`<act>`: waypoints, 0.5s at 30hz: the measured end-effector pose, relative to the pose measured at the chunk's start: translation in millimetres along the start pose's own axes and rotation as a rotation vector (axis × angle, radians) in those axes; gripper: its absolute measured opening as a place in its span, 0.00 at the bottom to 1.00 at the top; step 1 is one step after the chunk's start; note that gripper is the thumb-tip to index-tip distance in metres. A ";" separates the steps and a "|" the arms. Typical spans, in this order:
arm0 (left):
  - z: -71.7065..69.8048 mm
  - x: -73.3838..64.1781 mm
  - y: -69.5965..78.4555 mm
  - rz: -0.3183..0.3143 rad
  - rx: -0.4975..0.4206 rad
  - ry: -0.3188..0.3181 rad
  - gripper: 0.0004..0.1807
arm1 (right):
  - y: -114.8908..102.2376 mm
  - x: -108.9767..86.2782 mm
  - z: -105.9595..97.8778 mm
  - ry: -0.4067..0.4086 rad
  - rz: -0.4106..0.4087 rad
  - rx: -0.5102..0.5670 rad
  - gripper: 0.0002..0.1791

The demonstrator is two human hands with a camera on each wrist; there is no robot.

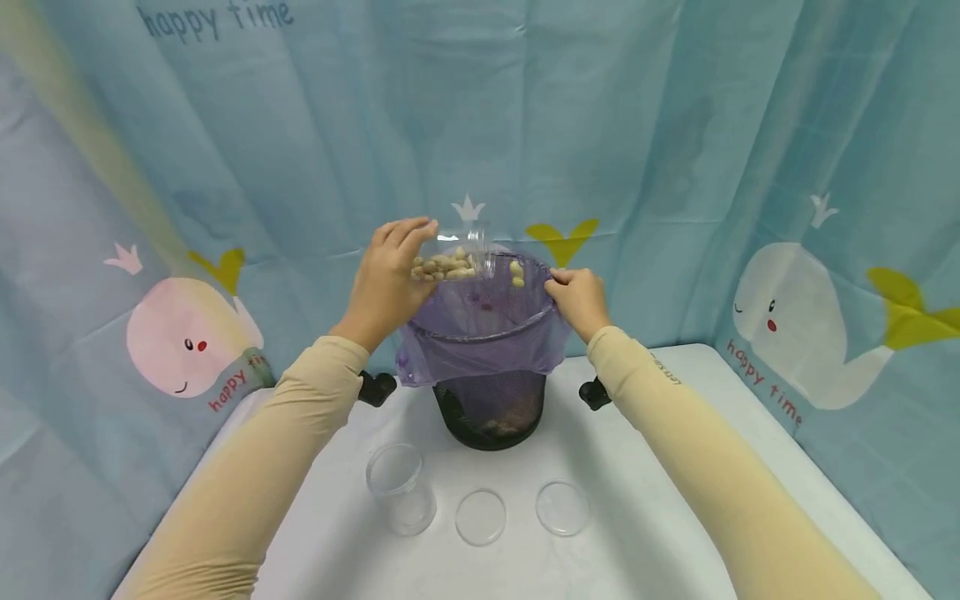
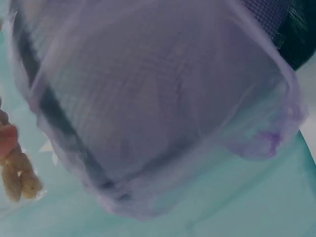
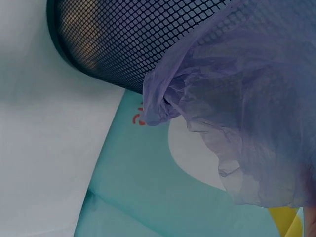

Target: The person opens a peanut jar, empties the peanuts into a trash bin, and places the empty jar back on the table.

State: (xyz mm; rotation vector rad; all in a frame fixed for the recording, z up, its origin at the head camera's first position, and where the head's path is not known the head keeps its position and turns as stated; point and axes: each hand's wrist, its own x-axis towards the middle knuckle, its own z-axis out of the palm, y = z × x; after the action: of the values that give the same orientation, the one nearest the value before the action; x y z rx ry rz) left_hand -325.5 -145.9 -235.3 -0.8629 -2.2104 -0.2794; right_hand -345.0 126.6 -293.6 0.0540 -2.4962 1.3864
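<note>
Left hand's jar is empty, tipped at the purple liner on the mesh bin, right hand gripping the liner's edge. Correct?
Not quite: the jar isn't empty. The head view shows peanuts inside it. The left hand does tip it at the purple liner on the mesh bin, and the right hand grips the liner's edge.

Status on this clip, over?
Left hand grips jar, pouring peanuts into bin. Right hand holds purple bag. Nothing visible in the way.

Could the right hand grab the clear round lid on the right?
Probably not right now: the right hand pinches the purple bag at the rim of the bin. If it let go, nothing seems to cover the clear round lid.
</note>
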 end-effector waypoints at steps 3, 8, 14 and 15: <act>-1.4 0.1 0.4 0.014 0.005 -0.042 0.38 | 0.9 -0.6 -0.2 -0.006 0.003 0.021 0.22; 2.3 -1.9 1.3 0.015 0.018 -0.036 0.39 | 0.4 -0.4 -1.6 -0.002 0.001 0.017 0.22; 4.4 -6.0 -0.5 0.044 0.042 -0.067 0.38 | 1.2 -1.1 0.7 -0.007 -0.010 0.017 0.21; 4.4 -6.4 -0.5 0.046 0.040 -0.070 0.38 | 1.5 -1.2 0.7 -0.010 -0.007 0.016 0.21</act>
State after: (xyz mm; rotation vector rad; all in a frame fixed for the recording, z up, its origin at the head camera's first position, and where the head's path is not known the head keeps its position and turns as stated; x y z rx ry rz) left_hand -325.1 -147.6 -242.9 -0.9128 -2.2498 -0.1854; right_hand -344.3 126.7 -295.4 0.0728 -2.4906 1.4061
